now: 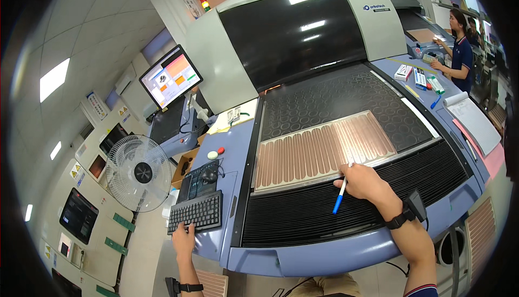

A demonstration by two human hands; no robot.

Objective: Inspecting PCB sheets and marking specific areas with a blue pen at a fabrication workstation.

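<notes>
My right hand (365, 182) is closed around a white marker pen (341, 195) whose blue end points down toward me. It hovers over or rests on the front edge of a flat copper-coloured panel (303, 156) with rows of long rounded strips; whether it touches is hard to tell. That panel lies on the dark bed (303, 110) of a large machine. At the lower left, the fingertips of my left hand (184, 237) rest on the front keys of a black keyboard (197, 212), fingers outstretched.
Behind the keyboard sit a black mouse (209, 175) and red and pale round buttons (220, 150). A monitor (171, 78) and a fan (138, 172) stand left. On the right ledge lie small boxes (403, 72) and a clipboard (476, 121). Another person (460, 56) works at far right.
</notes>
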